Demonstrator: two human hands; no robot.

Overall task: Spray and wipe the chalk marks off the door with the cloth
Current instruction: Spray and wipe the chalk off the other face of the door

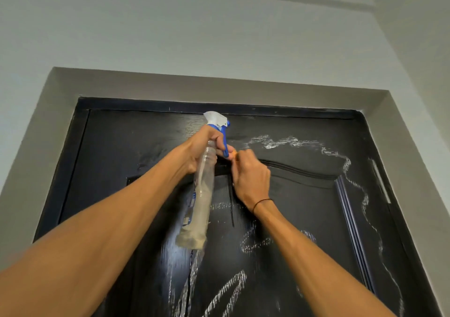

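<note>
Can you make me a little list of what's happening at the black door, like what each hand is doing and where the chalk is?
left hand: grips the spray bottle by its neck, fingers on the blue trigger
right hand: curled round something orange, mostly hidden
door: black, shut
chalk marks: white lines near the top, down the right side and lower middle
bottle: clear, pale liquid inside

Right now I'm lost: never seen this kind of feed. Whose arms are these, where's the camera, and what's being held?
There is no machine: the one picture comes from a camera on a person's head, tilted up at a black door. The left hand holds a clear spray bottle in its grip, fingers on the blue trigger. The right hand pinches something small and orange, probably the cloth, though little of it shows. White chalk marks remain along the top and right of the door.
</note>
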